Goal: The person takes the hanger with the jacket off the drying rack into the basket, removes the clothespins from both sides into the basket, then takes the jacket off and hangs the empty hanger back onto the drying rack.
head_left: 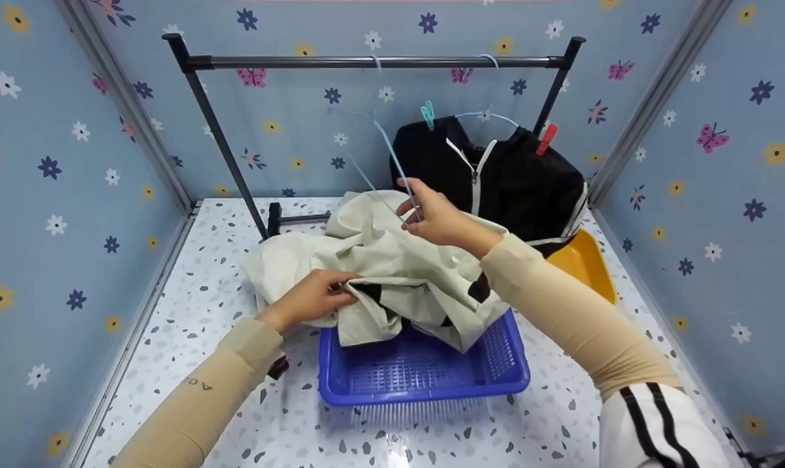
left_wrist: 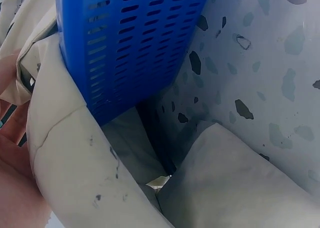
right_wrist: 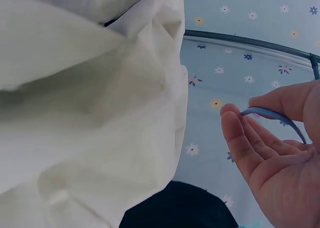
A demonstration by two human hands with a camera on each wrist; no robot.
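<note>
My left hand (head_left: 314,296) pinches the edge of a bunched cream garment (head_left: 386,253), which is draped over the back of a blue plastic basket (head_left: 425,393). Dark patches show in its folds. With my right hand (head_left: 441,218) I pinch the lower end of a light blue hanger (head_left: 392,146), whose hook is over the rack's rod. In the right wrist view the thumb and fingertips meet on the hanger (right_wrist: 272,113), beside the cloth (right_wrist: 150,98). The garment's underside is hidden.
A black zip jacket (head_left: 516,188) hangs at the right on another hanger, with a teal clothespin (head_left: 427,115) and a red clothespin (head_left: 546,139) at its shoulders. Behind stands the black rack (head_left: 288,62). A yellow tray (head_left: 584,263) sits below the jacket. Patterned walls enclose the speckled table (head_left: 191,312).
</note>
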